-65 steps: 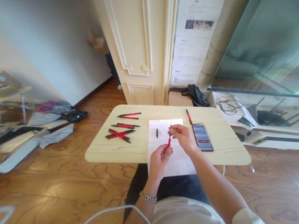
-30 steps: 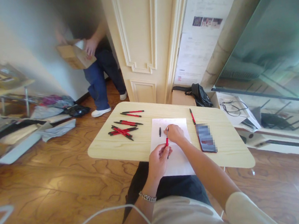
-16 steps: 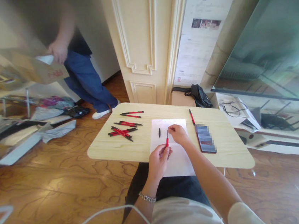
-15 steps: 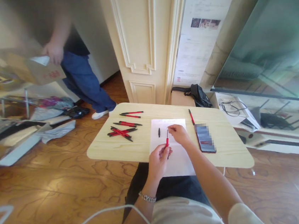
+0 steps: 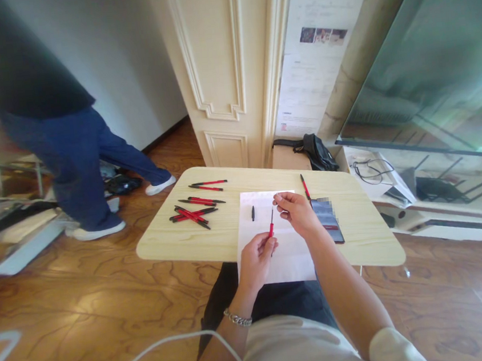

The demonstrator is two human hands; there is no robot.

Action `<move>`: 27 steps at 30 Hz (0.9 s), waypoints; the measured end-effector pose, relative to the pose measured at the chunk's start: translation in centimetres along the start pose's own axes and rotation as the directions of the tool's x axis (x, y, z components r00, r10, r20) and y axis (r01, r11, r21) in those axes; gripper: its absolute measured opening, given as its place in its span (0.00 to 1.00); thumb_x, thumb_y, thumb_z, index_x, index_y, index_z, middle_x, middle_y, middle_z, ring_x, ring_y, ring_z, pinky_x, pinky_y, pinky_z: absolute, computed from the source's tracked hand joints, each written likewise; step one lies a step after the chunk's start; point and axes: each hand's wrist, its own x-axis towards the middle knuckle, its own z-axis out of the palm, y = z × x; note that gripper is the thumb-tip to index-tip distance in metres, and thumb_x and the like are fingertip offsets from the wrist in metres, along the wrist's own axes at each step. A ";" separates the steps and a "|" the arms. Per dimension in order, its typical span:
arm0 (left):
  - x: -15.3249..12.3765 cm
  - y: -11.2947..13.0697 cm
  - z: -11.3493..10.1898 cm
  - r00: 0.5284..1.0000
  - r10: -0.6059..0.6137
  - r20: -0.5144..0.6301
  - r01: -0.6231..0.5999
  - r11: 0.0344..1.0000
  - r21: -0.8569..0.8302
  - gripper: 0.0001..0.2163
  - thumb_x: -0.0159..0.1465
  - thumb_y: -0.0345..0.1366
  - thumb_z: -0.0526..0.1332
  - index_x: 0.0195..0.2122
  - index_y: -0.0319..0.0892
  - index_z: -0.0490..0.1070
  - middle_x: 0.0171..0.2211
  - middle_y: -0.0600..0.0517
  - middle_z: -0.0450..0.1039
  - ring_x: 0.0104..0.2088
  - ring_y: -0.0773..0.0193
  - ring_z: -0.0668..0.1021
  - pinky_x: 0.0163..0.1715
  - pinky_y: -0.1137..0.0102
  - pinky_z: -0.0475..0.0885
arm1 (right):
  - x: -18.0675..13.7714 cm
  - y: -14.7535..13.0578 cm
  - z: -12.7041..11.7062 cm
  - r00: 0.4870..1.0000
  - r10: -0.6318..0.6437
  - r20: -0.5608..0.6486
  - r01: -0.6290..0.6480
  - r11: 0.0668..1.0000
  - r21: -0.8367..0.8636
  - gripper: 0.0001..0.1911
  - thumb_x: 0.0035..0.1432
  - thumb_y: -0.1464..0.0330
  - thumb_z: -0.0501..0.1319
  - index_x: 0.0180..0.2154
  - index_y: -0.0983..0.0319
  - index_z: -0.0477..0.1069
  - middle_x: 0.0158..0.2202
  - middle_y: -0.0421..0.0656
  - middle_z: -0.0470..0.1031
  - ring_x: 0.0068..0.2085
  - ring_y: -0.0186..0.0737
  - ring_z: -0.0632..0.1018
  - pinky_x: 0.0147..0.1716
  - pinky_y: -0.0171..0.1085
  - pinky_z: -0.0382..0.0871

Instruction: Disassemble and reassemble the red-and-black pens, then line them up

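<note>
My left hand (image 5: 255, 259) is closed around the red barrel of an opened pen (image 5: 271, 231), held upright above the sheet of paper (image 5: 295, 264). A thin dark refill sticks up out of the barrel. My right hand (image 5: 299, 213) pinches at a spot just above the refill's top end; whatever is between its fingertips is too small to make out. A short black pen tip piece (image 5: 253, 213) lies on the paper, left of the hands. Several red and black pens (image 5: 195, 214) lie at the table's left, some crossed over each other.
A phone (image 5: 331, 231) and a single red and black pen (image 5: 305, 186) lie right of the paper on the pale wooden table (image 5: 165, 240). A black bag (image 5: 318, 152) sits behind. At the left a person in blue trousers (image 5: 71, 164) stands near boxes. A white cable (image 5: 163, 341) crosses below.
My right hand has moved slightly up and right, away from the barrel. My left hand keeps its hold on the pen. The other person has moved left and nearer, and the view has shifted slightly.
</note>
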 end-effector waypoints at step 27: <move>0.1 -0.4 -0.1 1.000 -0.003 -0.001 0.003 1.000 0.012 0.16 0.61 0.45 0.61 0.43 0.38 0.72 0.37 0.45 0.78 0.37 0.58 0.80 0.40 0.64 0.75 | -0.1 0.5 0.2 0.999 -0.023 0.029 0.026 0.995 -0.096 0.15 0.46 0.57 0.66 0.31 0.62 0.73 0.29 0.42 0.74 0.24 0.30 0.63 0.21 0.32 0.51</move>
